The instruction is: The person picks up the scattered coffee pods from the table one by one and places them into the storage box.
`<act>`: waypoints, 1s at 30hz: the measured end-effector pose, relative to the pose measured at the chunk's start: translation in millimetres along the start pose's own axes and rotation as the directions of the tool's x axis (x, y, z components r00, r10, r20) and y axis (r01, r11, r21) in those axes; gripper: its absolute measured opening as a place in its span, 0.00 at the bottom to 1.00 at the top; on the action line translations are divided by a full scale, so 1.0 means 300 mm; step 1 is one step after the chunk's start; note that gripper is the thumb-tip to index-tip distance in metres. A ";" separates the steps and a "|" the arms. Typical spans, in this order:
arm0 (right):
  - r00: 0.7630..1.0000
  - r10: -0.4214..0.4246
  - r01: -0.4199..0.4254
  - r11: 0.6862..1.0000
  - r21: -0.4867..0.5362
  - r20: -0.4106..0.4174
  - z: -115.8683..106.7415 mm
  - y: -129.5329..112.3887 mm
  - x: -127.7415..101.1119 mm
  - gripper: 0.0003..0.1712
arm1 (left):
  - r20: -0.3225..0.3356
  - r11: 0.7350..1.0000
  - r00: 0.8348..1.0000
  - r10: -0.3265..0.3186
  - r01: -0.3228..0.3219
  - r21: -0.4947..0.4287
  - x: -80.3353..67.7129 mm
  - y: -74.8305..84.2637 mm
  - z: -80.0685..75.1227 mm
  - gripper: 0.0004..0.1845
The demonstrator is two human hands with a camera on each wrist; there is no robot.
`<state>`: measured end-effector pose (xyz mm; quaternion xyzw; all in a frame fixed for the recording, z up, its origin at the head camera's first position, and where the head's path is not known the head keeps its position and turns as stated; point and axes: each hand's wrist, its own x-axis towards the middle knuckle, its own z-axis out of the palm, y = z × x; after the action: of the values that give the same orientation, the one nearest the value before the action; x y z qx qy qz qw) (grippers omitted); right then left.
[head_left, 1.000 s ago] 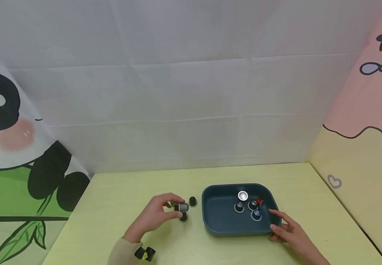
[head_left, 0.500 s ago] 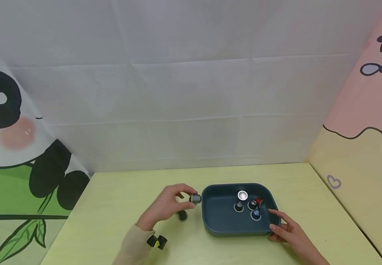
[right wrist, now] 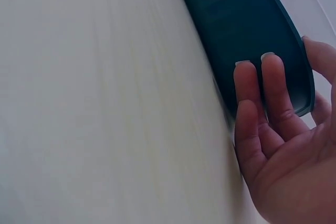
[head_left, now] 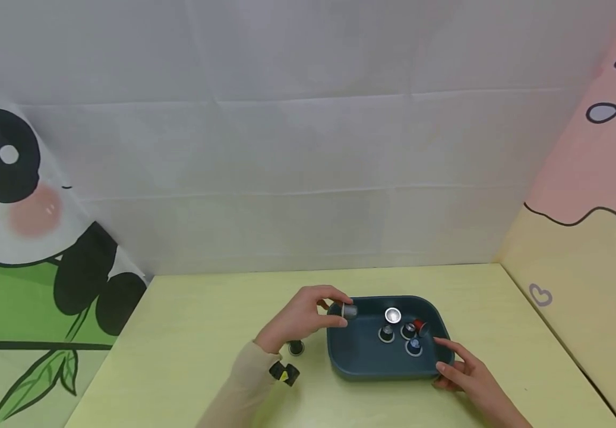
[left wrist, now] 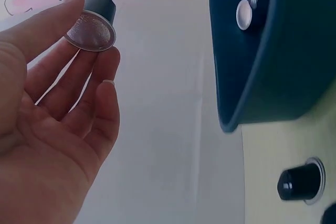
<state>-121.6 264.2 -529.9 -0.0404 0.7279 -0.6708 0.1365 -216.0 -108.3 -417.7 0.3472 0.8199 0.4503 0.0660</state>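
Note:
My left hand (head_left: 303,318) pinches a grey coffee capsule (head_left: 348,311) between thumb and fingertips, over the left end of a dark teal tray (head_left: 353,353). In the left wrist view, the foil lid of the held capsule (left wrist: 92,31) faces the camera. My right hand (head_left: 465,371) grips the tray's right end. The right wrist view has its fingers (right wrist: 275,80) against the outer wall, with other digits at the rim. Inside the tray are several capsules, including a red one (head_left: 419,325), a blue-topped one (head_left: 413,346) and one foil side up (head_left: 392,315).
A dark capsule (head_left: 296,348) stands on the yellow table (head_left: 206,321) left of the tray, partly behind my left wrist. The left wrist view has a dark capsule (left wrist: 300,183) on the table, plus part of another at the corner. A white cloth (head_left: 297,148) hangs behind.
My left hand has carried the grey capsule rightward and away from me, from beside the table capsules to over the tray's left end. My right hand and the tray stay in place.

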 end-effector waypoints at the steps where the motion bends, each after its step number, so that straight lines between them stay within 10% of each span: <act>1: 1.000 0.000 0.000 1.000 0.001 0.000 0.000 -0.001 -0.001 0.26 | 0.005 1.000 1.000 0.010 -0.010 -0.011 0.012 0.002 0.008 0.18; 30: 1.000 -0.011 0.011 1.000 -0.020 0.001 0.002 -0.005 -0.002 0.27 | 0.208 0.996 0.976 0.057 -0.069 0.048 0.292 0.020 0.224 0.20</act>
<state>-121.1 263.6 -528.3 -0.0463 0.7344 -0.6640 0.1328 -250.4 -4.5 -434.3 0.4197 0.8093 0.3909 0.1268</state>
